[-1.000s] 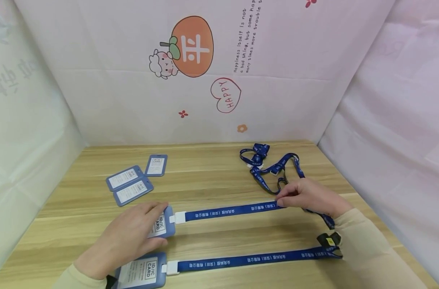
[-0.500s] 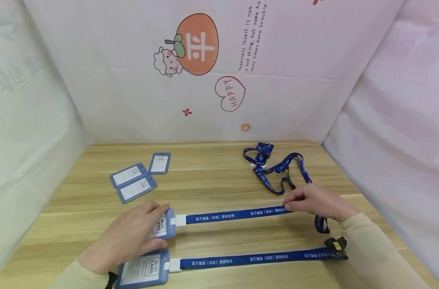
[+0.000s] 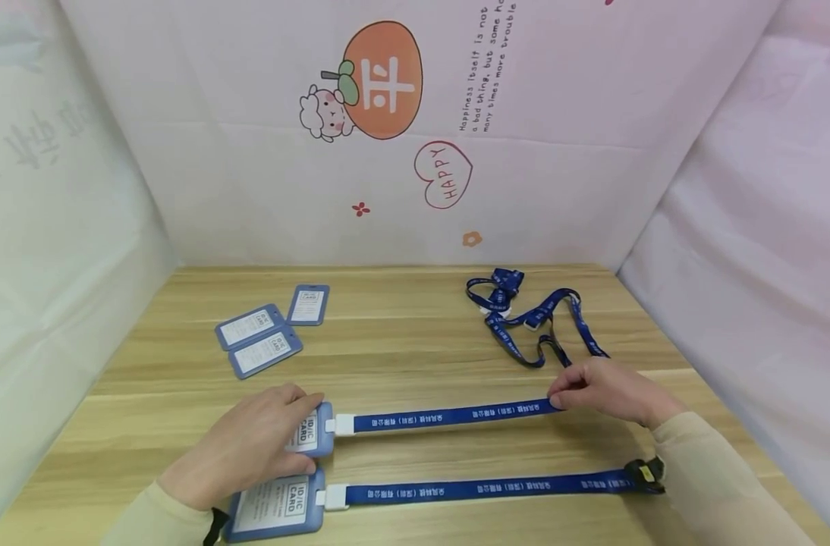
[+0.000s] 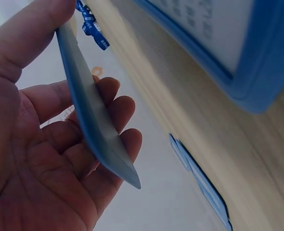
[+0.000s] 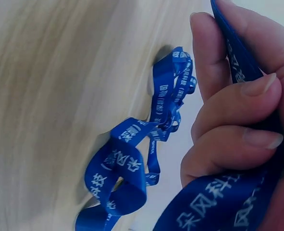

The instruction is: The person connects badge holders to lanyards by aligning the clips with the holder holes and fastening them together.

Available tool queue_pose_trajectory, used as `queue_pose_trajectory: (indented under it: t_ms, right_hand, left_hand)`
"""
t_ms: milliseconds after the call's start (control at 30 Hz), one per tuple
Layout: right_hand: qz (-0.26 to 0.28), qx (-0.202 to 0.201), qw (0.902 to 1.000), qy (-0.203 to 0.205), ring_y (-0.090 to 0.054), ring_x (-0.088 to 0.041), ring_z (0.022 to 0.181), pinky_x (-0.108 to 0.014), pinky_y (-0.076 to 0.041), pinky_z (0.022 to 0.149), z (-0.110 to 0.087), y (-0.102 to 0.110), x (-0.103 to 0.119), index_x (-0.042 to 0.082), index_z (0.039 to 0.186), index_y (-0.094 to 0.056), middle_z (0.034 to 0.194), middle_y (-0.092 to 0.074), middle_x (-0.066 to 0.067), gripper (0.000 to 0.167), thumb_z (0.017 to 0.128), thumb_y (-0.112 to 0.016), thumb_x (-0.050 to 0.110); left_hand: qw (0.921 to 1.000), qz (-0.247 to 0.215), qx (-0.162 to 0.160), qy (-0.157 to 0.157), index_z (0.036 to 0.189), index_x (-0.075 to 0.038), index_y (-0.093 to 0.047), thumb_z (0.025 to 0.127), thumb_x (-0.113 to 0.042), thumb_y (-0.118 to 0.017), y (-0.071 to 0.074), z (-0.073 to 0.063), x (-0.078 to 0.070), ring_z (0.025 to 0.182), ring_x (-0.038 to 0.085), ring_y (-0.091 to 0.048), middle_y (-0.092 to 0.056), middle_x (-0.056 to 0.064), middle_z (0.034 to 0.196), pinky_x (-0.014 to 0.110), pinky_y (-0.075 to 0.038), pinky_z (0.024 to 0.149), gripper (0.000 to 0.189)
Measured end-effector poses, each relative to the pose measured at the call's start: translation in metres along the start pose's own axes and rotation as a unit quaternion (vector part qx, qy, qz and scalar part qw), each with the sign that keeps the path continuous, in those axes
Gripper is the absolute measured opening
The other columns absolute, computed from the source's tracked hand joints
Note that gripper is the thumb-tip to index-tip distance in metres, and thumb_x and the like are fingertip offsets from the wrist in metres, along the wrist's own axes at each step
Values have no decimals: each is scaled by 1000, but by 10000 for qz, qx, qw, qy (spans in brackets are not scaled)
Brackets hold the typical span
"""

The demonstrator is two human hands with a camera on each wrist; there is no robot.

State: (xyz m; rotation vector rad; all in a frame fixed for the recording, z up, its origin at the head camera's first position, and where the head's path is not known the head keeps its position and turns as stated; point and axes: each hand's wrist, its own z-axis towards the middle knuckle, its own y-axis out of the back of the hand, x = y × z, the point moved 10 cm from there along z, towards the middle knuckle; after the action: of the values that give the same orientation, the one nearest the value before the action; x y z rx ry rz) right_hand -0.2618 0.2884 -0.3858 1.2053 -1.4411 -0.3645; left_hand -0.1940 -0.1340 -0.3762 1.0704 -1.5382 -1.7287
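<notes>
A white cloth point(image 3: 558, 197) walls in the wooden table point(image 3: 401, 341) on the back and both sides. Two pale sleeves enter from the near edge: the right sleeve point(image 3: 729, 478) slants up and inward from the near right corner, and the left sleeve point(image 3: 158, 519) does likewise from the near left. The left hand point(image 3: 244, 444) is turned palm down, knuckles arched over a blue badge point(image 3: 325, 436), which it grips by opposite edges, thumb on the near one, bent fingers on the far one. The right hand point(image 3: 616, 390) comes in from the right with its fingers pointing left, thumb and forefinger pinching the far end of that badge's strap point(image 3: 449, 416); in the right wrist view the other fingers curl round the folded band. The strap runs almost straight between the hands, rising slightly toward the right. Nearer the person, a second strap point(image 3: 490, 488) lies roughly parallel, joined to a second badge point(image 3: 275, 508) just below the left hand; its right end meets a dark wristband point(image 3: 647, 474) at the right sleeve. Loose lanyards point(image 3: 508, 280) lie tangled beyond the right hand. Three strapless badges point(image 3: 265, 353) lie grouped beyond the left hand. A white clip point(image 3: 344, 425) links the held badge to its strap.
</notes>
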Motion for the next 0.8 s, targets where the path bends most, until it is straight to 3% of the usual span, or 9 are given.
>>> queue_pose_trajectory:
  t_ms: [333,800]
  right_hand:
    - [96,-21,9998,155,-63,-10,87,-23,-53,74,2,-5,-3,24,101,-80,100,-75,8,12,97,-74,33]
    - [-141,-11,9997,209,-61,-9,83,-23,-52,70,6,-16,-2,25,97,-79,96,-74,10,9,96,-75,33]
  left_hand:
    - [9999,-116,75,-48,140,-4,-64,71,-49,-93,-4,2,2,105,21,-67,-70,10,124,45,-60,94,87]
    - [9994,-181,283,125,138,-5,-64,70,-51,-93,-13,3,11,108,24,-66,-70,11,125,49,-58,98,86]
